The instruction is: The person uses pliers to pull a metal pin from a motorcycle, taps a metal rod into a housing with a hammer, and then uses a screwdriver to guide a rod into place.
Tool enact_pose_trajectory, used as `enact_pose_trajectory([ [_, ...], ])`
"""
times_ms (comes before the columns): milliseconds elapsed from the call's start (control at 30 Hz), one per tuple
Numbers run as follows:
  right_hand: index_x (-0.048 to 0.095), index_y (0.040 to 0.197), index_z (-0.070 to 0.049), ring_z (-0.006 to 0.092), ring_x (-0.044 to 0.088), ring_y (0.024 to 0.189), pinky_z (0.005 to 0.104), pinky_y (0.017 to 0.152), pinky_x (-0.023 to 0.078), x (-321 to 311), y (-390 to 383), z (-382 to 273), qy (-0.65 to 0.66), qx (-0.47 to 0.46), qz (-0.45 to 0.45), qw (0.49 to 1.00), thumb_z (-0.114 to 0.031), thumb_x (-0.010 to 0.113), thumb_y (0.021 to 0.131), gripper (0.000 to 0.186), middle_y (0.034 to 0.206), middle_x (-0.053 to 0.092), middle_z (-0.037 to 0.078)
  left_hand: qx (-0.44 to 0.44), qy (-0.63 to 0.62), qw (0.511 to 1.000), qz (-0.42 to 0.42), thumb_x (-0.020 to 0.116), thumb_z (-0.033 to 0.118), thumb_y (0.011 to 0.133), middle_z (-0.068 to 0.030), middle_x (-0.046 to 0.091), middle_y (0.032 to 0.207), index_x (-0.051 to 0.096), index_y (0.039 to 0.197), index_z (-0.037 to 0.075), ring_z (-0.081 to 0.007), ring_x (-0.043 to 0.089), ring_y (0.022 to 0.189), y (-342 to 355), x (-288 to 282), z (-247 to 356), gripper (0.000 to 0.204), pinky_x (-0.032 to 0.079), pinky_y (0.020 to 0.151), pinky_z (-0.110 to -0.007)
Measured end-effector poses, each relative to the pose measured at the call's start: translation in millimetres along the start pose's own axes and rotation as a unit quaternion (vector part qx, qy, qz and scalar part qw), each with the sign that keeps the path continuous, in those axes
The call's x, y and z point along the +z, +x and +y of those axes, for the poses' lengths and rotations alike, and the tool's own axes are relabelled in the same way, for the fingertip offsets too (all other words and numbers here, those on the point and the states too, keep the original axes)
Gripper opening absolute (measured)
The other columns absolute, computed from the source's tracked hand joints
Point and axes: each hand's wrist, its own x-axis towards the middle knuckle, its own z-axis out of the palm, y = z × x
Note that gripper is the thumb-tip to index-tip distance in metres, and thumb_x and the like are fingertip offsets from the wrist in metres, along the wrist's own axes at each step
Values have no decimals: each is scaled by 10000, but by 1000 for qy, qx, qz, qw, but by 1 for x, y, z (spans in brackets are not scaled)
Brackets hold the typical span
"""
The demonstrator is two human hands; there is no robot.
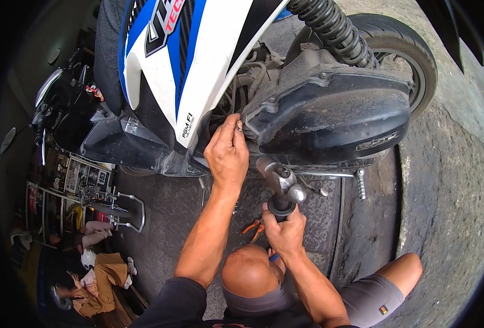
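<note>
"Well, what's in the right hand?"
"A ball-peen hammer, fingers closed around its grip, head near the black transmission cover of the scooter."
"And the left hand?"
"Fingers together, slightly bent, at the cover's front end; whether they pinch anything, I can't tell."
"Beyond?"
"Orange-handled pliers on the floor."
</note>
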Motion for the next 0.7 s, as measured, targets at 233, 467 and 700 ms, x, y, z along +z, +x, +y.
enact_pose_trajectory([
  [233,642,995,-10,154,693,677,332,624,536,26,39,4,-4,-86,21,996,-84,759,878,182,739,713,119,-21,17,999,-20,665,-4,938,-193,751,1007,719,1124,-6,-369,741,873,2,-2,4,193,584,733,-404],
  [467,588,1127,27,410,755,804,431,684,585,29,54,9,-48,-55,-26,997,-83,752,839,349,843,728,236,-36,21,999,-24,668,-4,952,-214,756,965,728,1116,-21,-320,765,855,2,0,3,175,575,738,-372],
  [700,685,1076,30,330,775,806,361,695,592,29,47,-6,20,-274,82,958,-45,772,818,283,844,736,205,-40,18,999,-19,680,5,934,-210,754,1007,727,1102,-20,-376,746,894,3,1,7,177,594,753,-410],
])
